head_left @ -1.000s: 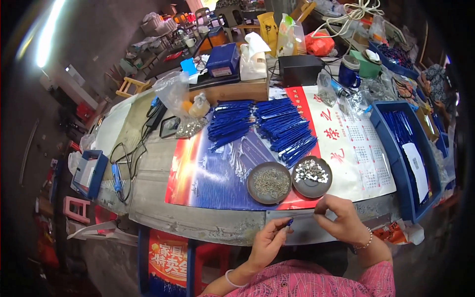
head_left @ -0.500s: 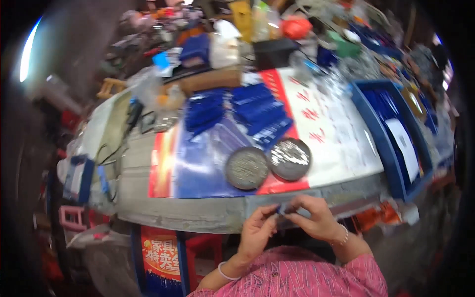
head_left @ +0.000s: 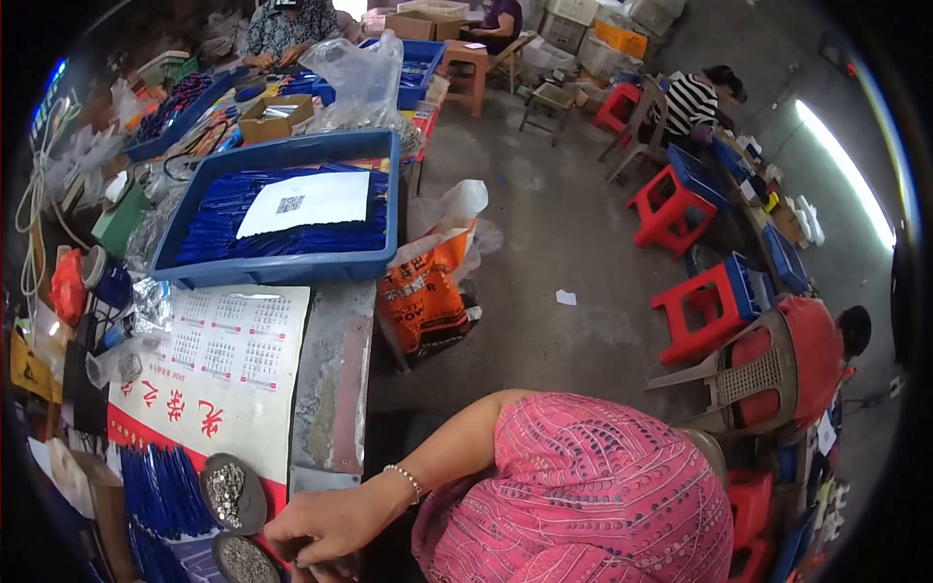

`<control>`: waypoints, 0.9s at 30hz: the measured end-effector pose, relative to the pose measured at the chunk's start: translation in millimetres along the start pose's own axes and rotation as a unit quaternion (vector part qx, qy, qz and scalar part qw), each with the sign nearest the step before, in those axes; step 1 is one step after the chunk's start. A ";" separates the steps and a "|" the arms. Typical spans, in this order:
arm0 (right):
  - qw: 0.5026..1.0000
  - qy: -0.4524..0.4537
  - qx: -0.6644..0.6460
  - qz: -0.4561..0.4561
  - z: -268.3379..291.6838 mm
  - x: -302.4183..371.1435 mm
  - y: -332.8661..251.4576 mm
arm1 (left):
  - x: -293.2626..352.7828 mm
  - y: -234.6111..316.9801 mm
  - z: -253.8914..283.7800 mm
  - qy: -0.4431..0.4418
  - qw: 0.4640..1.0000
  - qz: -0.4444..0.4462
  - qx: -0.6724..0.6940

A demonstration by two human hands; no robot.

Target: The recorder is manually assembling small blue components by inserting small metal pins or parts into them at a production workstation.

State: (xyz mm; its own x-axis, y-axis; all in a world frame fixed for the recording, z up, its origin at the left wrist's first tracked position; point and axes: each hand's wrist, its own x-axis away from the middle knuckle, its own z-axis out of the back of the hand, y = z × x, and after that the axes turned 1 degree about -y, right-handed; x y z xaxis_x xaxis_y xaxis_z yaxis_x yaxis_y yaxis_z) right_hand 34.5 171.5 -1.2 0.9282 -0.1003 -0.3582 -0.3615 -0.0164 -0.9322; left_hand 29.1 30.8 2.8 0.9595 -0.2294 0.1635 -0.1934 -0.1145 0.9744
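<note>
My right hand (head_left: 316,530) lies at the table's near edge, at the bottom of the view, fingers curled downward, a bead bracelet on its wrist. What the fingers hold is hidden. Just left of it stand two round dark dishes of small metal parts: one dish (head_left: 225,491) and a second dish (head_left: 243,561) at the picture's edge. Bundles of blue pens (head_left: 160,486) lie left of the dishes on a red and white calendar sheet (head_left: 228,360). My pink sleeve fills the lower middle. My left hand is out of view.
A blue tray (head_left: 282,267) of blue pens with a white paper on top sits farther along the table. An orange bag (head_left: 423,296) hangs at the table's side. Red stools (head_left: 671,209) and a red chair (head_left: 777,374) stand on the concrete floor, where other people sit working.
The view has swung to the right: the table now runs down the left side and the floor fills the middle. Both hands were together at the table's edge; only the right one shows now.
</note>
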 end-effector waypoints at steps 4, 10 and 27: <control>0.999 -0.003 0.032 0.036 -2.7 -0.8 7.7 | 1.2 6.5 1.2 -0.005 1.000 -0.013 0.004; 0.998 -0.069 0.015 -0.001 -5.6 -1.1 -4.2 | 3.6 -10.1 20.3 0.036 0.999 -0.013 -0.012; 0.991 -0.070 0.103 -0.053 -13.8 -2.1 -0.8 | 1.4 -24.0 32.0 -0.078 0.976 0.064 0.195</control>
State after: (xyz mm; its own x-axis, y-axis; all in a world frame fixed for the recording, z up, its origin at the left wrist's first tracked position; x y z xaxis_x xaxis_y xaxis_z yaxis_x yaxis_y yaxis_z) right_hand 31.7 158.0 1.0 0.9683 0.0294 -0.2482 -0.2493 0.1858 -0.9504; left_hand 28.5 2.3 -25.3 0.8850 -0.4075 0.2251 -0.4025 -0.4268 0.8099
